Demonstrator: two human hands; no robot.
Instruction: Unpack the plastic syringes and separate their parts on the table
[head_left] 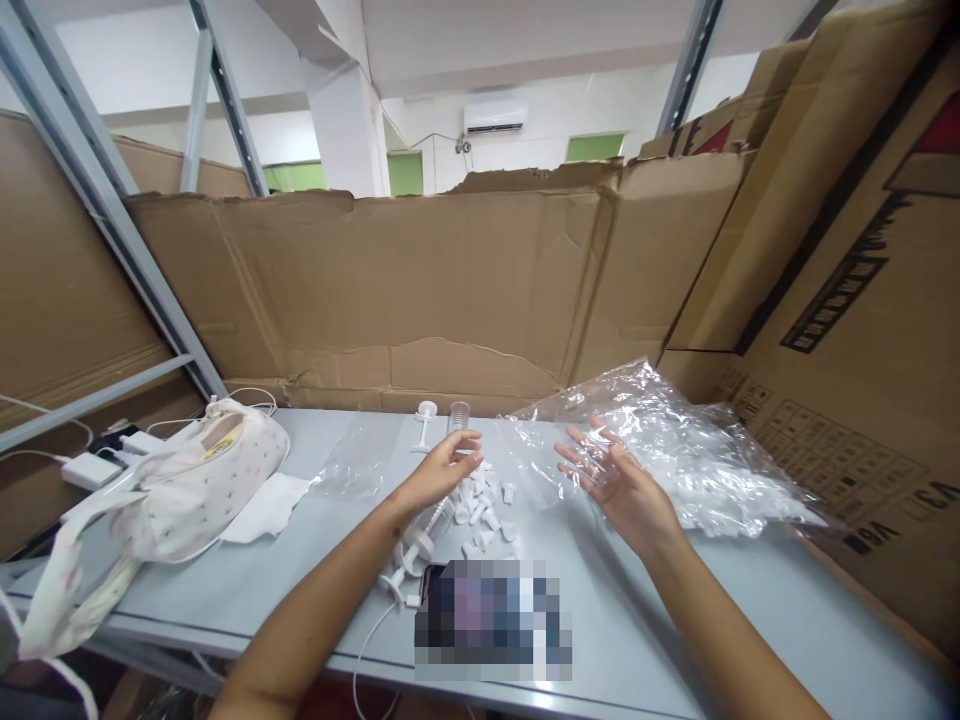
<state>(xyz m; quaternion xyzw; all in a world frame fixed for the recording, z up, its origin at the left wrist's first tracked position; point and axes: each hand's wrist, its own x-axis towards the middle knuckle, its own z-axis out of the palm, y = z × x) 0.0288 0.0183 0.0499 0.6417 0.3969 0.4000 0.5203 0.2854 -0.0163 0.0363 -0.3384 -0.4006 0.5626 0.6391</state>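
My left hand (448, 468) hovers over the table, fingers stretched to the right with the thumb apart, holding nothing that I can see. Just below it lies a loose pile of small white plastic caps (480, 510). Palm up and fingers spread, my right hand (626, 490) is at the edge of a clear plastic bag (675, 430); whether it touches the film, I cannot tell. Behind the left hand are a white plunger (425, 428) and a clear ribbed tube (459, 412). Another clear tube with a white plunger (416, 548) lies partly hidden by my left forearm.
A pixelated phone (491, 615) with a white cable lies at the table's front edge. On the left are a white patterned fabric bag (195, 480), white paper (266, 508), a flat clear bag (356, 455) and white chargers (94, 468). Cardboard walls (435, 280) enclose the table.
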